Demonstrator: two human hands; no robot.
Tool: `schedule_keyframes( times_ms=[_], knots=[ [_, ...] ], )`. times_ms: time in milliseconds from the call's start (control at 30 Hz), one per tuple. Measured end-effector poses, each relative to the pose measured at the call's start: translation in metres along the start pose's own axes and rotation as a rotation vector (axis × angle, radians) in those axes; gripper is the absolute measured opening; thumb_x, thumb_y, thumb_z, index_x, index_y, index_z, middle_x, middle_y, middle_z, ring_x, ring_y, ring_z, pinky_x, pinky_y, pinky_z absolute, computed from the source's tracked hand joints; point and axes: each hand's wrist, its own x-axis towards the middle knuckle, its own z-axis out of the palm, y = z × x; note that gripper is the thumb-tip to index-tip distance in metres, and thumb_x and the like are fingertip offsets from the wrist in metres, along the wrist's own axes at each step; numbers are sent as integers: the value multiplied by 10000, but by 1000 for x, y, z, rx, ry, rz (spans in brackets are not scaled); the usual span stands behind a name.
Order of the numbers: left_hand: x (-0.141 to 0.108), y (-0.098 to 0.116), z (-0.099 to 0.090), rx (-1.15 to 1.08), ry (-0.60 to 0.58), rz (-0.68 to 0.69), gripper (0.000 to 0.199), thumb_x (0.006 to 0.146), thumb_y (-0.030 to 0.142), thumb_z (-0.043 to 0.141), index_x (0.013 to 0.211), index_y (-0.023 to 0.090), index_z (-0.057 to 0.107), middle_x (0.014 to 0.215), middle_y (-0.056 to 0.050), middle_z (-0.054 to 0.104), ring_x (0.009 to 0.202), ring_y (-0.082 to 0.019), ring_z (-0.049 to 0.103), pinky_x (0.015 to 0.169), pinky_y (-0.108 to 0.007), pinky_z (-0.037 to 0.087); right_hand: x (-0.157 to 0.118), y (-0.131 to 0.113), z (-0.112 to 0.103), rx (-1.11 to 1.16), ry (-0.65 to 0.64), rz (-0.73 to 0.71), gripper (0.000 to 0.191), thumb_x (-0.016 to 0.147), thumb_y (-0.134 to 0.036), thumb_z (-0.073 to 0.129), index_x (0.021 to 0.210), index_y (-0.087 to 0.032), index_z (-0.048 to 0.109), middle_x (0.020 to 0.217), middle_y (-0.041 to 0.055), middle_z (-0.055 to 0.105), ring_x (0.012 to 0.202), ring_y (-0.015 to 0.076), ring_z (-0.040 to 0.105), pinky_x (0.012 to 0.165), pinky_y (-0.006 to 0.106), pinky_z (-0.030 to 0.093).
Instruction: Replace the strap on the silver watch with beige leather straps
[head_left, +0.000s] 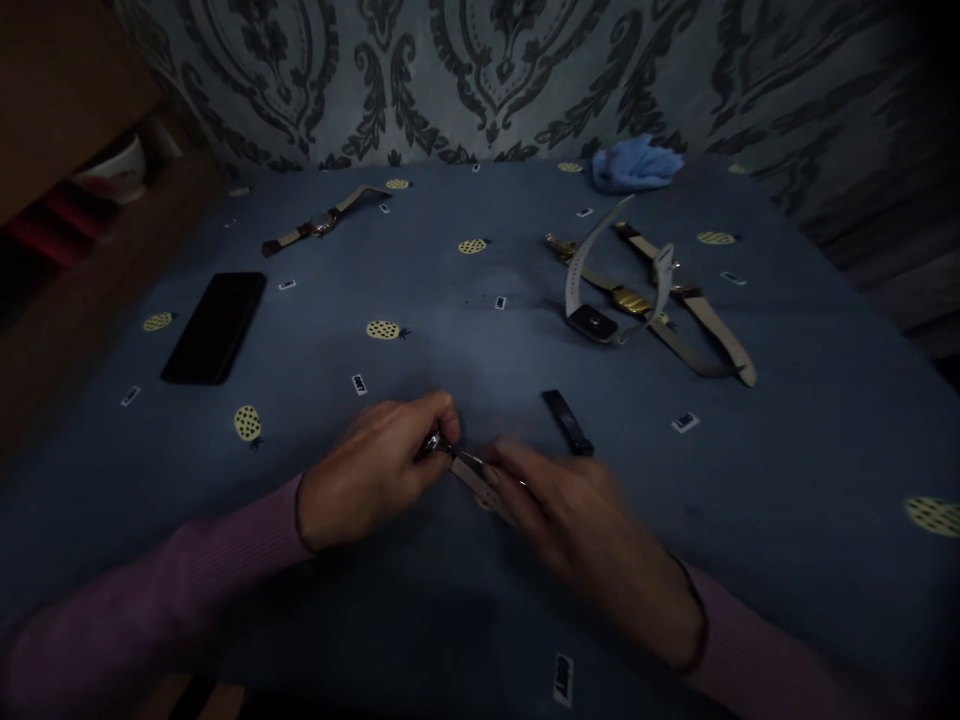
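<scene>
My left hand is closed around a small wristwatch, its shiny case showing between thumb and fingers. From the watch a pale-lined strap runs toward my right hand. That hand pinches a thin metal tool, whose tip points at the joint of case and strap. Its handle is hidden in my fingers, so its exact kind cannot be made out. Just beyond my right hand, a loose dark watch strap piece lies on the table.
Toward the right lie a grey-strapped smartwatch, a gold-coloured watch and a watch with a pale-lined strap. A blue cloth sits by the wall. Leftward are a black phone and a brown-strapped watch.
</scene>
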Motion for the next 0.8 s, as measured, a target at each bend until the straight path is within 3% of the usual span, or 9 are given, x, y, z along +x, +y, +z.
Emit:
schedule_keyframes(
  times_ms=[400,800],
  knots=[
    [1,2,0,14,-5,-13,144,809,65,538,810,194,474,594,87,465,549,-83,454,581,-228,355,7,1,0,-56,-85,57,321,980,-272,280,799,-177,527,548,7,616,419,125,546,451,247,287],
    [2,-1,1,10,2,-10,142,804,61,532,816,194,485,600,83,477,561,-86,468,581,-226,358,9,2,1,-60,-77,35,342,989,-293,294,864,-156,581,566,17,647,432,135,578,451,245,300]
  ],
)
